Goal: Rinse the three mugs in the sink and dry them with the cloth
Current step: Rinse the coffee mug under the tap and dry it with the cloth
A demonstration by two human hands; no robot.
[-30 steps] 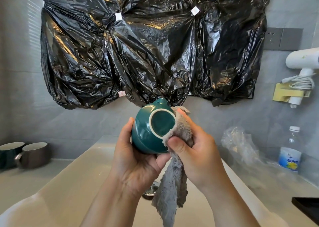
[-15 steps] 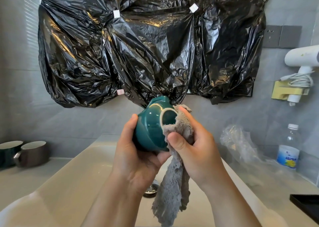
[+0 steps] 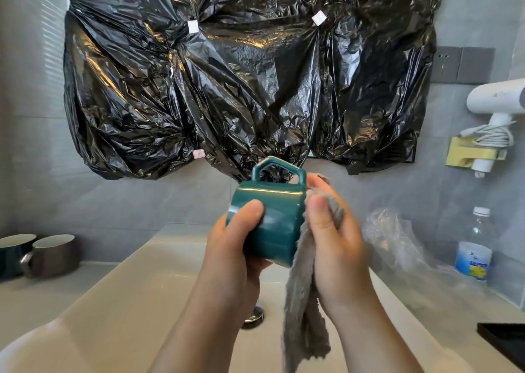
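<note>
A teal mug (image 3: 277, 225) is held on its side above the white sink (image 3: 136, 293), its angular handle pointing up. My left hand (image 3: 233, 247) grips the mug from below and the left, thumb across its wall. My right hand (image 3: 332, 236) pinches a grey cloth (image 3: 301, 310) against the mug's right end; the cloth's tail hangs down over the basin. The mug's mouth is hidden behind the cloth and fingers. Two more mugs stand upright on the counter at the far left: a dark green mug (image 3: 11, 253) and a brown mug (image 3: 54, 255).
Black plastic sheeting (image 3: 241, 74) covers the wall behind. A metal drain (image 3: 254, 314) sits in the basin. On the right counter lie a clear plastic bag (image 3: 392, 236), a water bottle (image 3: 474, 245) and a black tray corner (image 3: 505, 341). A white hair dryer (image 3: 497, 100) hangs at right.
The teal mug has been turned in my hands: its open mouth faced me before, now its side wall faces me with the handle up. The cloth stays at its right end.
</note>
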